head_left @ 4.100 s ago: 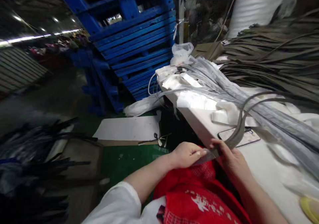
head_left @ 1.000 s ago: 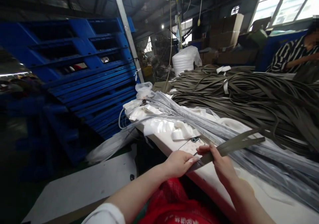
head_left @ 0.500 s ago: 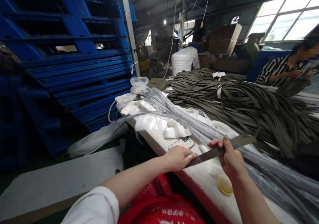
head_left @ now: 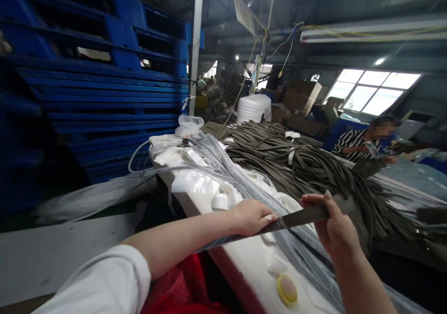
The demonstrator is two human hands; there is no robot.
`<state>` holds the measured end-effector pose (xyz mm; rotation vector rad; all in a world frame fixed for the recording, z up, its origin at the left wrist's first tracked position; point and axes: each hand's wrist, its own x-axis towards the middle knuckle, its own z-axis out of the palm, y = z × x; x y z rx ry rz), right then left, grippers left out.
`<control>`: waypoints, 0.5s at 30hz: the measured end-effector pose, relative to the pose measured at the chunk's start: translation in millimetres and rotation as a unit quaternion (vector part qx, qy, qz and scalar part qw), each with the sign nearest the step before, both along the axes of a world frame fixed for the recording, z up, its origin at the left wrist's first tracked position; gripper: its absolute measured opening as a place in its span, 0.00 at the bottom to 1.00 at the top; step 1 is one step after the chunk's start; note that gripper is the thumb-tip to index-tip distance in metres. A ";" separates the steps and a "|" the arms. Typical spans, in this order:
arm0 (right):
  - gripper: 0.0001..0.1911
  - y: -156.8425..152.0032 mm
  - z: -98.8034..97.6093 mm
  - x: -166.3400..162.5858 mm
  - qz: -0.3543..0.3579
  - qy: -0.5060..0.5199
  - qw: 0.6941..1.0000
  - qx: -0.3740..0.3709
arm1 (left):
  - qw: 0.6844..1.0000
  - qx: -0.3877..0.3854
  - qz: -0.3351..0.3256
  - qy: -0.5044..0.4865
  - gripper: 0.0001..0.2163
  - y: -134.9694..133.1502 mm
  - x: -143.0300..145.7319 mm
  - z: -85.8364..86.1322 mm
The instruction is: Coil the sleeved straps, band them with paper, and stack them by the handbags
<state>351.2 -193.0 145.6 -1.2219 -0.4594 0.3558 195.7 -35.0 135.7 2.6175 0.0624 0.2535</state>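
My left hand [head_left: 253, 217] is closed over the table edge, pinching a dark olive fabric strap [head_left: 303, 217] and what looks like the mouth of a clear plastic sleeve [head_left: 223, 242], which trails to the lower left under my forearm. The strap runs taut to my right hand [head_left: 337, 228], whose thumb and fingers grip it; its end sticks out beyond. Behind my hands lies a bundle of clear plastic sleeves [head_left: 240, 179]. A large heap of similar olive straps [head_left: 314, 170] spreads beyond that, with white ties around parts of it.
A round yellow-rimmed container [head_left: 287, 290] sits on the white table [head_left: 251, 267]. White ribbon pieces [head_left: 195, 181] lie at its left end. Stacked blue pallets [head_left: 132, 100] stand left, beside a metal pole [head_left: 195, 49]. Across the table, a person in striped clothing [head_left: 352, 142] handles something.
The view has tilted and turned to the right. Both hands keep their grip on the strap, and more of the plastic sleeve shows below my left forearm. The phone is now out of sight.
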 end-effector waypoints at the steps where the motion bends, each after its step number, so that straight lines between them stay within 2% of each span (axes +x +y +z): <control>1: 0.23 2.7 9.1 2.0 0.007 -0.020 1.000 -0.003 | 1.000 0.000 0.002 -0.014 0.19 2.2 2.9 6.4; 5: 0.27 27.4 26.7 -16.8 0.076 -0.111 0.989 -0.054 | 0.995 -0.005 -0.003 -0.097 0.19 10.1 12.2 35.5; 8: 0.25 42.6 34.4 -28.7 0.125 -0.156 0.975 -0.097 | 0.991 -0.008 0.006 -0.135 0.19 14.1 11.5 46.2; 12: 0.17 45.3 63.3 -14.7 0.103 -0.109 0.989 0.003 | 0.993 -0.015 0.034 -0.114 0.20 17.9 4.4 45.7; 15: 0.20 47.3 85.7 -5.4 0.090 -0.108 0.990 0.022 | 0.990 -0.022 0.044 -0.135 0.19 20.6 -0.3 51.3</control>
